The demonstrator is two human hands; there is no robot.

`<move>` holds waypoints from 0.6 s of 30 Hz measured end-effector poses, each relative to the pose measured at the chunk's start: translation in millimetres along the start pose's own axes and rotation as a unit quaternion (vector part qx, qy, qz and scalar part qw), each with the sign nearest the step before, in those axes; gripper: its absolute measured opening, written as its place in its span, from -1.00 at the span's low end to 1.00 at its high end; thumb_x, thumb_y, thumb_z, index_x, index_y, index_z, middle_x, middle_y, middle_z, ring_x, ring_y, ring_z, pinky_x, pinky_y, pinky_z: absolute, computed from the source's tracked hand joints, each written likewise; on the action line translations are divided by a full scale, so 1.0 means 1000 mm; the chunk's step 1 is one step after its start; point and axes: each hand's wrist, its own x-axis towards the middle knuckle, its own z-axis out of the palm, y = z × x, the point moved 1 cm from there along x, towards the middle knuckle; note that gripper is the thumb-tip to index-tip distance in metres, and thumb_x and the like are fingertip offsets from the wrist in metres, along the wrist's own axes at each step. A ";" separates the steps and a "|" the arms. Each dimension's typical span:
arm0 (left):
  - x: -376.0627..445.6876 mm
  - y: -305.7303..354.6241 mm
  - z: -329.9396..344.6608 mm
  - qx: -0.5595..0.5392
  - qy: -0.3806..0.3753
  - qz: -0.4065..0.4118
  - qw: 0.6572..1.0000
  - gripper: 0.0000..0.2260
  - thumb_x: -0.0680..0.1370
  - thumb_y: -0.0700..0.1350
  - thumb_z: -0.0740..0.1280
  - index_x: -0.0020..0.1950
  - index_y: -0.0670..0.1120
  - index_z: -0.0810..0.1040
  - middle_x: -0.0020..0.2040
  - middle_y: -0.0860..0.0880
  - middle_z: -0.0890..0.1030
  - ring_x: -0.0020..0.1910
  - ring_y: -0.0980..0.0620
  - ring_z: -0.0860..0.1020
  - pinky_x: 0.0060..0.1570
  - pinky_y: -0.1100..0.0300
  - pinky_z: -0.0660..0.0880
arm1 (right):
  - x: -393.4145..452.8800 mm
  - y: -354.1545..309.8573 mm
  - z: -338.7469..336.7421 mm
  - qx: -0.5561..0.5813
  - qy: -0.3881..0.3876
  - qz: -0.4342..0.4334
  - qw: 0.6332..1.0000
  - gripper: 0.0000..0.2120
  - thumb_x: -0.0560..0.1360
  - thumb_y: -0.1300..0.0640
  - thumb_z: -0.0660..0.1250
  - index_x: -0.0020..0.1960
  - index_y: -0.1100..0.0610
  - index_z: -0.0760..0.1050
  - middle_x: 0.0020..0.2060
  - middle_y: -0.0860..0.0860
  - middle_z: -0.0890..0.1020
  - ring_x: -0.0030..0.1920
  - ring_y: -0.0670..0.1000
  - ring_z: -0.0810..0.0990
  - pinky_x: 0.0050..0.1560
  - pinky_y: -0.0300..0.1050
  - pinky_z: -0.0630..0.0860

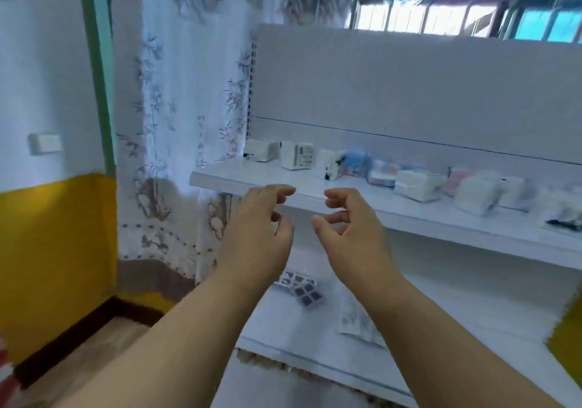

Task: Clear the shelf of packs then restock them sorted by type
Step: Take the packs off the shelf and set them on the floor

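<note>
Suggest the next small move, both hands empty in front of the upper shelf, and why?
Probably reach the left hand forward to the leftmost white pack. Both it and the right hand hover loosely curled, holding nothing, short of the upper shelf, whose row of packs looks untouched, so clearing seems yet to begin.

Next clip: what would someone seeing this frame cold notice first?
Two bare hands fill the middle, the left hand and right hand raised side by side before the upper shelf, fingers loosely curled and holding nothing. Behind them a row of small packs runs along that shelf towards the right. A few flat packs lie on the lower shelf.
</note>
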 end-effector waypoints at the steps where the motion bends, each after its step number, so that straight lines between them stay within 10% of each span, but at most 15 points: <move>1: 0.005 0.010 0.015 -0.009 0.000 0.002 1.000 -0.65 0.54 -0.19 0.29 0.25 0.17 0.47 0.08 0.17 0.47 -0.09 0.29 0.48 -0.04 0.27 0.45 | 0.005 0.008 -0.013 -0.006 0.005 0.003 1.000 -0.68 0.51 0.06 0.39 0.20 -0.18 0.41 0.07 -0.20 0.50 -0.01 -0.18 0.53 -0.07 -0.23 0.52; 18: 0.159 -0.050 0.124 0.031 -0.037 -0.001 0.999 -0.71 0.57 -0.10 0.32 0.27 0.14 0.47 0.09 0.16 0.54 -0.13 0.24 0.52 -0.20 0.34 0.42 | 0.164 0.081 0.018 -0.087 0.016 0.037 0.995 -0.59 0.55 0.02 0.36 0.36 -0.11 0.34 0.29 -0.09 0.46 0.10 -0.12 0.52 0.07 -0.24 0.49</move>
